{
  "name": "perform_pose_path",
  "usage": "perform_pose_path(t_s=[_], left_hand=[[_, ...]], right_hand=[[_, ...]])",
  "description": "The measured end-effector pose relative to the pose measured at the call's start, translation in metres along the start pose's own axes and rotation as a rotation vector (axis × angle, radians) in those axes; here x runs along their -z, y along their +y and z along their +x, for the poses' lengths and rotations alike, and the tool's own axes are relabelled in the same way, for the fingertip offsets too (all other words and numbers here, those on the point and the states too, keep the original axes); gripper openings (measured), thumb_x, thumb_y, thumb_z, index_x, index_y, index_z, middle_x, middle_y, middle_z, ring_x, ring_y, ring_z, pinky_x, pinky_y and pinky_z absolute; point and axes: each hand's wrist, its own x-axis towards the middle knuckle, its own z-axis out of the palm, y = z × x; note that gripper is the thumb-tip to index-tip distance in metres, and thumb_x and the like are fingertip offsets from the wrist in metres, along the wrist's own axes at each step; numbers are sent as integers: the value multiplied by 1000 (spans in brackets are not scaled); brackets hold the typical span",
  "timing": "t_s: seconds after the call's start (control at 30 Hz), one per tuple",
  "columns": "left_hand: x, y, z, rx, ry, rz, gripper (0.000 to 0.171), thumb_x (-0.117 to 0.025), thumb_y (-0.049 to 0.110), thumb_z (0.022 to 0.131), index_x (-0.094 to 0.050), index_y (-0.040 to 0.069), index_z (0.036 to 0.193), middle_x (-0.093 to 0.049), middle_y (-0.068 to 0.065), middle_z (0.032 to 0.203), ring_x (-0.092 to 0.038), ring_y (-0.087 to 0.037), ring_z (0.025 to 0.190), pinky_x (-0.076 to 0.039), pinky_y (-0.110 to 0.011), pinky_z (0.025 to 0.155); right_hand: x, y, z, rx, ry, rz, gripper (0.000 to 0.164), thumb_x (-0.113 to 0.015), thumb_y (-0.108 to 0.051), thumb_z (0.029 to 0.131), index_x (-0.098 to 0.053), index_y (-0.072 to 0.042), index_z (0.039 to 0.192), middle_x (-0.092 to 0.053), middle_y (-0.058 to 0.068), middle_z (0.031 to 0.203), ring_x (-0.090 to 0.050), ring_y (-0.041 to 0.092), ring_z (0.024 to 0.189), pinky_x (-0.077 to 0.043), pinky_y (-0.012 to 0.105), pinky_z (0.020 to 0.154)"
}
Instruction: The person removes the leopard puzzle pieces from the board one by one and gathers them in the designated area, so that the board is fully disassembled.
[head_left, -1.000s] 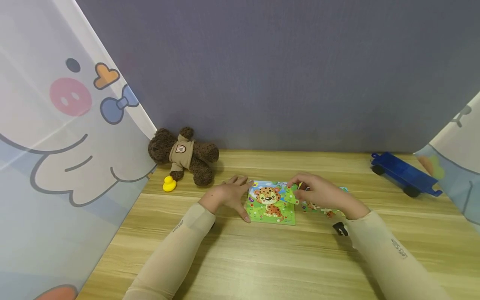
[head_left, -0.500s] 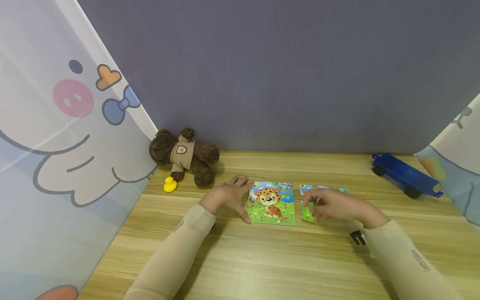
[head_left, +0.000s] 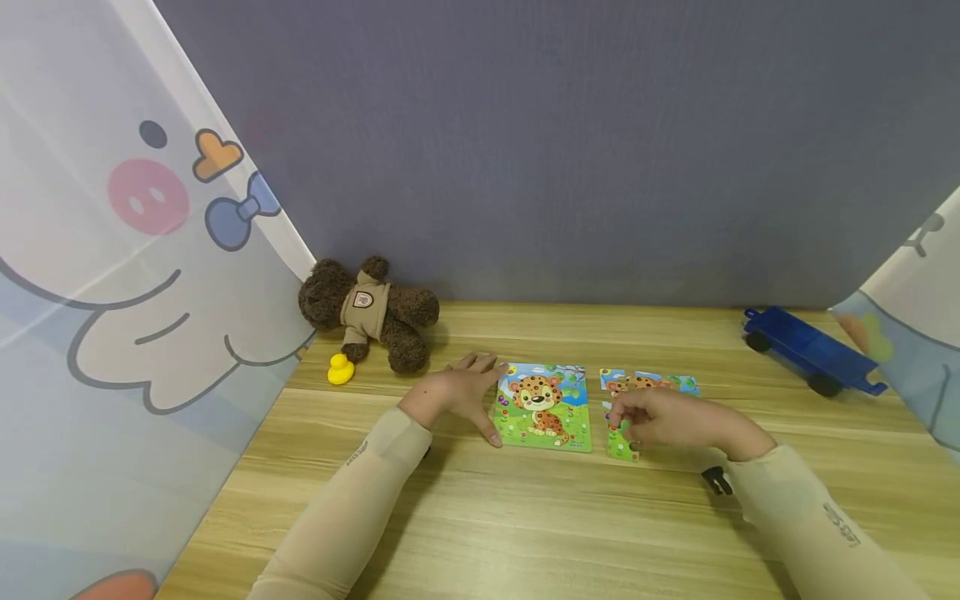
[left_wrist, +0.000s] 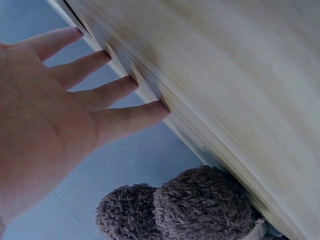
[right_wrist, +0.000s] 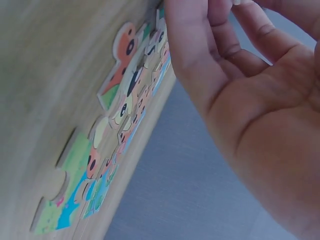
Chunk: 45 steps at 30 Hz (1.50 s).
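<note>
A square picture card (head_left: 543,410) printed with a spotted leopard lies flat on the wooden table. Beside its left edge rests my left hand (head_left: 459,393), fingers spread, fingertips at the card's edge. My right hand (head_left: 671,421), to the right of the card, pinches a green puzzle piece (head_left: 621,447) between thumb and fingers, low over the table. Just beyond that hand, several loose puzzle pieces (head_left: 637,381) of the same leopard lie grouped together, partly hidden by it. In the right wrist view, leopard-face pieces (right_wrist: 125,110) lie on the table; the fingertips are cut off at the top.
A brown teddy bear (head_left: 366,310) lies at the back left, with a yellow rubber duck (head_left: 341,369) in front of it. At the back right stands a blue toy wagon (head_left: 813,346). A grey panel (head_left: 555,150) closes off the table's far side.
My right hand has moved from over the card's right edge to the right and nearer, carrying the green puzzle piece to the front left of the loose pieces. My left hand has stayed in place.
</note>
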Motion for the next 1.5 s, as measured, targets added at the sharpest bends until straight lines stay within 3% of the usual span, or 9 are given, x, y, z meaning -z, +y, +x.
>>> perform_pose_path(t_s=[0.1, 0.47, 0.67, 0.9, 1.03, 1.1, 1.2, 1.27, 1.5], left_hand=[[1, 1, -1, 0, -2, -5, 139, -96, 64, 68, -14, 27, 174, -2, -6, 184, 0, -43, 169, -11, -73, 133], [1, 0, -1, 2, -5, -2, 138, -95, 65, 69, -14, 27, 174, -2, -6, 184, 0, -43, 169, -12, -73, 133], [0, 1, -1, 3, -7, -6, 138, -95, 64, 69, -14, 26, 174, -2, -7, 184, 1, -43, 169, -11, -73, 133], [1, 1, -1, 8, -12, -2, 138, -95, 64, 70, -14, 27, 174, -2, -5, 184, 1, -42, 170, -12, -73, 133], [2, 2, -2, 14, -15, 1, 138, -95, 64, 70, -13, 27, 174, -2, -5, 184, 1, -42, 170, -12, -72, 133], [3, 2, -2, 17, -16, -2, 138, -95, 64, 69, -14, 28, 174, -2, -5, 184, 0, -42, 170, -14, -73, 133], [5, 2, -3, 14, -15, -13, 137, -95, 64, 70, -15, 26, 174, -4, -6, 184, -2, -43, 169, -17, -74, 131], [7, 3, -3, 13, -14, -28, 133, -93, 64, 72, -17, 25, 174, -6, -7, 184, -3, -43, 169, -18, -75, 131], [12, 4, 2, -12, 31, -62, 105, -77, 67, 90, -30, 19, 170, -21, -10, 181, -17, -44, 167, -26, -67, 133]], right_hand=[[-1, 3, 1, 27, 22, -70, 8, -66, -8, 103, -68, -10, 111, -58, 0, 90, -48, 3, 72, -44, 22, 62], [-3, 8, 4, 57, 80, -164, 4, -71, -14, 102, -72, -17, 104, -51, -2, 94, -43, 4, 81, -40, 22, 67], [-4, 10, 5, 58, 84, -154, 3, -72, -14, 102, -73, -16, 104, -49, -1, 92, -41, 5, 81, -38, 23, 66], [-4, 9, 5, 44, 92, -154, 4, -72, -18, 102, -73, -15, 105, -55, -1, 96, -44, 5, 85, -40, 22, 69], [-1, 7, 5, 37, 122, -181, 4, -71, -19, 104, -72, -17, 107, -63, 3, 104, -57, 13, 96, -44, 22, 70], [1, 5, 6, 27, 133, -181, 5, -67, -17, 106, -71, -16, 108, -66, 7, 107, -61, 17, 90, -46, 22, 66], [5, 0, 7, 27, 140, -163, 8, -62, -17, 109, -70, -14, 109, -68, 11, 109, -61, 12, 78, -47, 23, 59], [7, -5, 9, 16, 138, -137, 11, -60, -17, 110, -69, -11, 110, -66, 10, 100, -47, 6, 60, -46, 24, 52], [9, -22, 20, 54, 151, -137, 18, -58, -22, 112, -68, -7, 112, -58, 1, 86, -43, 4, 58, -43, 25, 52]])
